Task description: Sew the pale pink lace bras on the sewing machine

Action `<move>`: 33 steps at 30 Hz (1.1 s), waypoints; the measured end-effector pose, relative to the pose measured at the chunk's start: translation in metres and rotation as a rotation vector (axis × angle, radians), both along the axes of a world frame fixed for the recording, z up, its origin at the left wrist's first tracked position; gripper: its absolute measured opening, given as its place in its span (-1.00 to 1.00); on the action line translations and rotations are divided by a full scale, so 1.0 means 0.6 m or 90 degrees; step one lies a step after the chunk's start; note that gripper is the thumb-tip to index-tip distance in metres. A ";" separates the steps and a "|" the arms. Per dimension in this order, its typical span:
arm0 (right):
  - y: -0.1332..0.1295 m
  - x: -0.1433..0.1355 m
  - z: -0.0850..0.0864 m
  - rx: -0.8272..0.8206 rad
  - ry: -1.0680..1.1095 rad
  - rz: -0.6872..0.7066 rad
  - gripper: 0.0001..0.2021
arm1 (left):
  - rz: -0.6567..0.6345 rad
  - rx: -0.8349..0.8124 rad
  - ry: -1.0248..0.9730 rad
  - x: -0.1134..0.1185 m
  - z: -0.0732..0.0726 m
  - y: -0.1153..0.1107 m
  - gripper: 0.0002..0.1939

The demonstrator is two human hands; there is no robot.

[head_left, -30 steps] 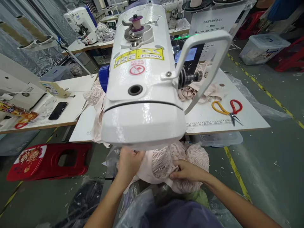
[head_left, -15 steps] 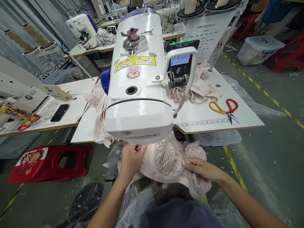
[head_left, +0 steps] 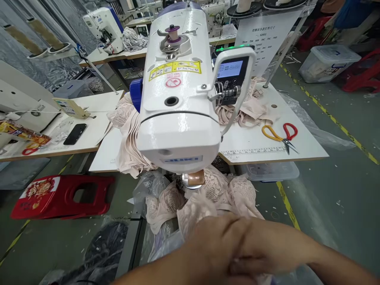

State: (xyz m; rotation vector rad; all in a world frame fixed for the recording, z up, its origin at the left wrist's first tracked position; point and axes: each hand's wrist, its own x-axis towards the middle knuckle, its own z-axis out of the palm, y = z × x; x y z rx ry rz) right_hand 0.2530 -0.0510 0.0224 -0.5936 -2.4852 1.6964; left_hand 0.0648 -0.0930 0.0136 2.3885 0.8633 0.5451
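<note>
Close to the camera my left hand (head_left: 208,247) and my right hand (head_left: 255,241) cross and overlap, both smeared by motion. The left fingers are hidden. Those of my right hand look curled in, and whatever they hold is out of sight. Just beyond the hands rises a lace cup of a pale pink bra (head_left: 196,209). More pale pink lace bras (head_left: 218,186) lie bunched under the head of the white sewing machine (head_left: 179,138). A brown and metal part (head_left: 193,180) shows below that head.
Yellow-and-red-handled scissors (head_left: 283,136) lie on the white table (head_left: 303,148) at right, near a pile of pink straps (head_left: 252,111). Stacked pink fabric (head_left: 130,146) hangs over the left edge. A red stool (head_left: 63,196) stands on the floor at left.
My hands, apart on the bra before, have come together and crossed nearer to me. The bra has come out from under the machine head, and the brown and metal part now shows.
</note>
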 end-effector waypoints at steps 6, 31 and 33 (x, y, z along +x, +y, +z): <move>0.012 -0.022 0.011 0.028 -0.050 -0.132 -0.75 | 0.199 -0.386 0.125 -0.051 0.002 0.039 -0.80; 0.170 -0.064 -0.049 0.093 0.016 -0.377 -0.73 | 0.455 -0.084 -0.009 -0.140 -0.018 0.171 -0.77; 0.173 -0.062 -0.052 0.085 0.018 -0.376 -0.73 | 0.435 -0.103 -0.049 -0.137 -0.014 0.174 -0.78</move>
